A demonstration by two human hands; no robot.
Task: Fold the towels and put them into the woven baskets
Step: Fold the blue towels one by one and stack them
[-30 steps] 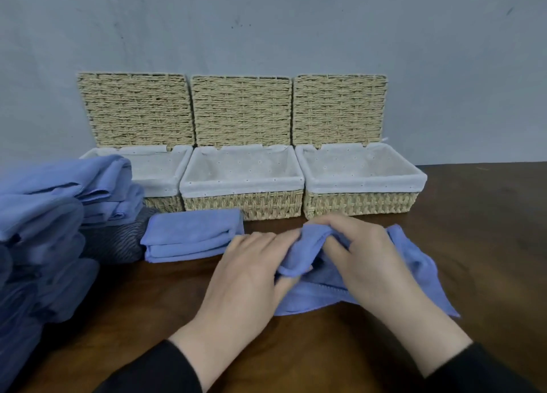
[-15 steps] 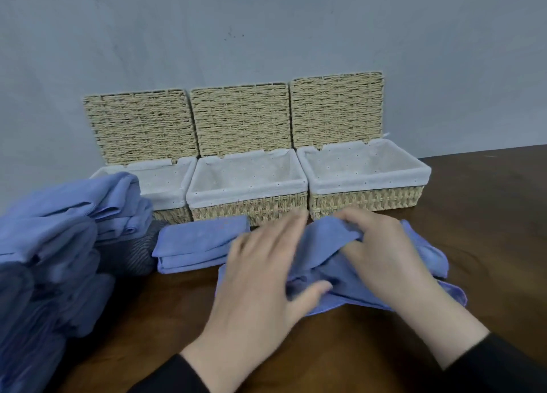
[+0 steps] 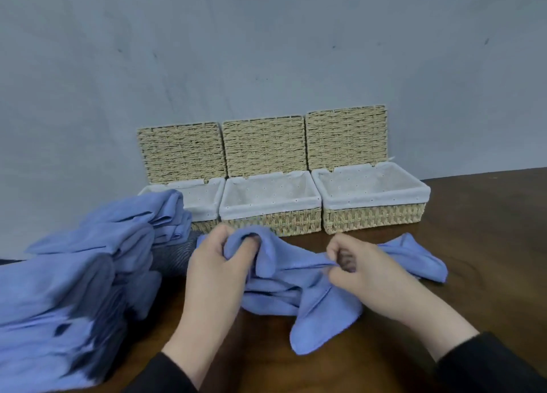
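Observation:
A loose blue towel (image 3: 299, 286) lies rumpled on the dark wooden table in front of me. My left hand (image 3: 216, 271) grips its upper left edge with curled fingers. My right hand (image 3: 361, 271) pinches the same edge further right. One corner hangs toward me, another trails off to the right. Three woven baskets with white liners and raised lids stand in a row at the wall: left (image 3: 204, 224), middle (image 3: 299, 222), right (image 3: 376, 218). The middle and right ones show only their liners. A folded blue towel is mostly hidden behind my left hand.
A tall pile of blue towels (image 3: 74, 289) fills the left side of the table and hides part of the left basket. A grey striped cloth (image 3: 171, 256) lies beside the pile. The grey wall (image 3: 266, 52) stands right behind the baskets.
My hands have moved apart along the towel's edge, stretching it out sideways. The left hand went from lying flat on it to gripping it. The view has tilted up and shifted.

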